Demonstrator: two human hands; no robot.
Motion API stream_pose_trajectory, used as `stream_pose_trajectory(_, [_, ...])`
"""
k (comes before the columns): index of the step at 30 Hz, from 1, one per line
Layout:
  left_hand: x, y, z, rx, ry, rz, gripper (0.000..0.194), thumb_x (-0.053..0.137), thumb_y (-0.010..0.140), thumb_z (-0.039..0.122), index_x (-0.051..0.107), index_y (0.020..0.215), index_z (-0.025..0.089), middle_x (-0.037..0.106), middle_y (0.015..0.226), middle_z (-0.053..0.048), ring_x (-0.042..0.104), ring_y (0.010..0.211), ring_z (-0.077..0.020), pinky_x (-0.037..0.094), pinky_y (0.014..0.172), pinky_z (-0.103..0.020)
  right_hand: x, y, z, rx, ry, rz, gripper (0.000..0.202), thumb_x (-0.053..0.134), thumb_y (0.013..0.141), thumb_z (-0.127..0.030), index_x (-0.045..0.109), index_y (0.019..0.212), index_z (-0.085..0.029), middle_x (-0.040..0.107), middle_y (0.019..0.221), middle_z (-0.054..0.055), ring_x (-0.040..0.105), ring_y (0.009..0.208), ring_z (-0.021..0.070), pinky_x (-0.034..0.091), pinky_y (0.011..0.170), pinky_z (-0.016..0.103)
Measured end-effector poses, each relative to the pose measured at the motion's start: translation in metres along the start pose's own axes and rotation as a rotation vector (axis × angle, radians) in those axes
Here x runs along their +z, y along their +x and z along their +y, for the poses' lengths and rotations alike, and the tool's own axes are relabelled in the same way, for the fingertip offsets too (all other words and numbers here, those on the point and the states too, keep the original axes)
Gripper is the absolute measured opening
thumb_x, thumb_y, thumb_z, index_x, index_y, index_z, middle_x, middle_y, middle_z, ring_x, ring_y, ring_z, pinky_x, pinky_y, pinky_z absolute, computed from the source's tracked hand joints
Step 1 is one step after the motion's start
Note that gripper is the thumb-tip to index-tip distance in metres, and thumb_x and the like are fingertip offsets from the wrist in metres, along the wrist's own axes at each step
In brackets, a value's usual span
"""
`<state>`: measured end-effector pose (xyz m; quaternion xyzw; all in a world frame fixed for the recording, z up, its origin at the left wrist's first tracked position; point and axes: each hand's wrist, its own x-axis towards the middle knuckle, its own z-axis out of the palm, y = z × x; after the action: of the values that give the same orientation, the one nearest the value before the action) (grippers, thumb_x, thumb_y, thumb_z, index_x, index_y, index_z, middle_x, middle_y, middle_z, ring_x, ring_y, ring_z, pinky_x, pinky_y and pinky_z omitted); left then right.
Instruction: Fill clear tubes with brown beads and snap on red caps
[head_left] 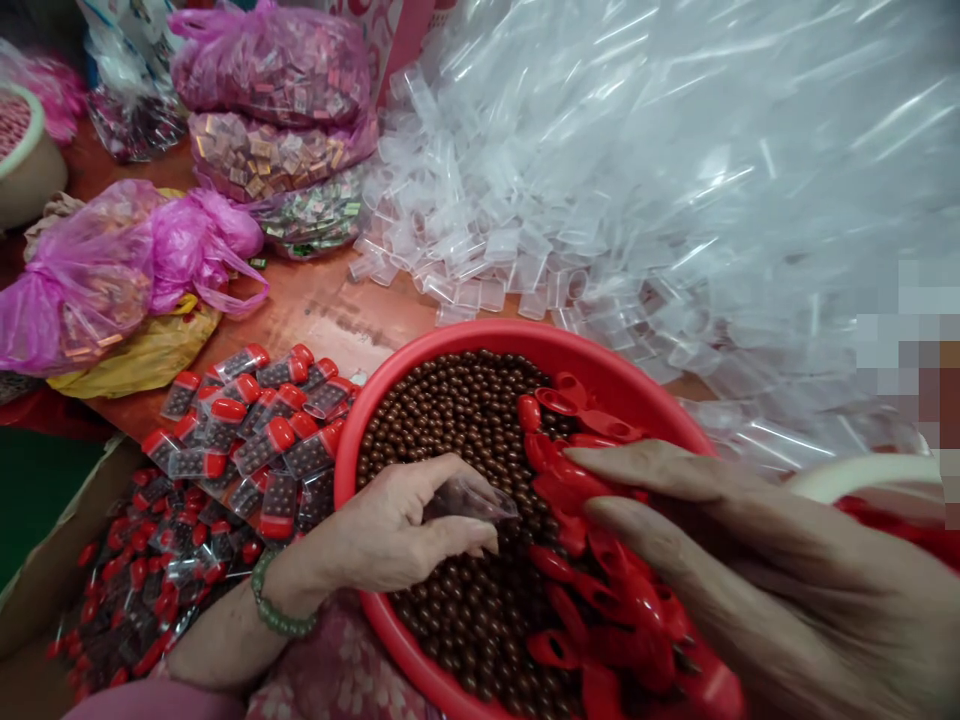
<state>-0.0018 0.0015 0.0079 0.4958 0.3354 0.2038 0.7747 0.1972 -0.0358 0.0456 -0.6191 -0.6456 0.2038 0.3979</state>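
My left hand (pixel 405 525), with a green bead bracelet (pixel 281 600) at the wrist, is closed round a small clear plastic case (pixel 461 498). It reaches into a red tub (pixel 420 345) of shiny brown balls (pixel 450 410), and the case tips toward them. My right hand (pixel 757 540) comes in from the right with fingers stretched out and apart. Its fingertips are at a heap of red plastic caps (pixel 622 590) lying on the balls along the tub's right side. Whether they touch a cap is hard to tell.
Left of the tub lie ball-filled cases with red caps (pixel 277 435), more of them in a carton (pixel 60 540). Behind is a big pile of clear empty cases (pixel 540 210). Pink bags of small pieces (pixel 277 70) stand back left; a pale bowl (pixel 862 475) is at right.
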Motion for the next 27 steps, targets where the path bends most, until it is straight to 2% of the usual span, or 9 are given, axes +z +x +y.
stream_pose_trajectory(3, [0.000,0.000,-0.003,-0.001,-0.139,-0.055,0.015,0.062,0.083,0.026,0.056,0.092,0.016,0.062,0.079,-0.002,0.059,0.073,-0.0131,0.046,0.074,-0.026,0.015,-0.004,-0.005,-0.109,0.152,-0.088,0.027,0.065,0.089,-0.022,0.070,0.112,-0.036,0.077,0.093,-0.002,0.073,0.074,0.0163,0.061,0.068,0.028])
stream_pose_trajectory(6, [-0.001,-0.001,-0.005,0.022,-0.170,-0.081,0.015,0.062,0.083,0.025,0.054,0.093,0.016,0.060,0.079,-0.002,0.058,0.071,-0.0122,0.047,0.073,-0.026,0.027,-0.004,-0.011,-0.113,0.142,-0.098,0.026,0.064,0.088,-0.016,0.070,0.108,-0.032,0.076,0.091,-0.002,0.071,0.075,0.0144,0.059,0.067,0.025])
stream_pose_trajectory(11, [-0.002,-0.002,-0.006,0.063,-0.029,-0.063,0.008,0.057,0.086,0.019,0.053,0.091,0.016,0.059,0.077,-0.001,0.056,0.070,-0.0116,0.045,0.069,-0.025,0.034,-0.010,-0.016,-0.105,0.022,-0.051,0.023,0.065,0.088,-0.015,0.069,0.106,-0.028,0.076,0.091,0.000,0.072,0.076,0.0144,0.060,0.071,0.024])
stream_pose_trajectory(16, [-0.002,-0.002,-0.006,0.065,0.021,-0.066,0.006,0.057,0.086,0.018,0.053,0.090,0.016,0.058,0.075,0.001,0.054,0.070,-0.0116,0.045,0.068,-0.025,0.037,-0.016,-0.010,-0.129,0.065,-0.023,0.023,0.065,0.087,-0.013,0.069,0.103,-0.028,0.076,0.091,-0.001,0.073,0.077,0.0156,0.061,0.070,0.027])
stream_pose_trajectory(21, [-0.002,-0.002,-0.004,0.025,0.024,-0.056,0.006,0.056,0.087,0.019,0.051,0.090,0.017,0.055,0.074,0.002,0.052,0.067,-0.0107,0.043,0.064,-0.024,0.038,-0.020,-0.003,-0.060,0.039,0.005,0.020,0.067,0.087,-0.018,0.070,0.105,-0.026,0.077,0.091,0.001,0.074,0.076,0.0185,0.064,0.071,0.031])
stream_pose_trajectory(27, [-0.005,-0.004,0.002,0.047,0.194,-0.072,0.011,0.056,0.086,0.020,0.046,0.081,0.019,0.048,0.075,0.003,0.044,0.068,-0.0114,0.038,0.060,-0.024,0.039,-0.026,0.001,0.028,0.074,0.042,0.021,0.066,0.088,-0.023,0.071,0.107,-0.029,0.076,0.092,0.000,0.074,0.079,0.0175,0.063,0.075,0.030])
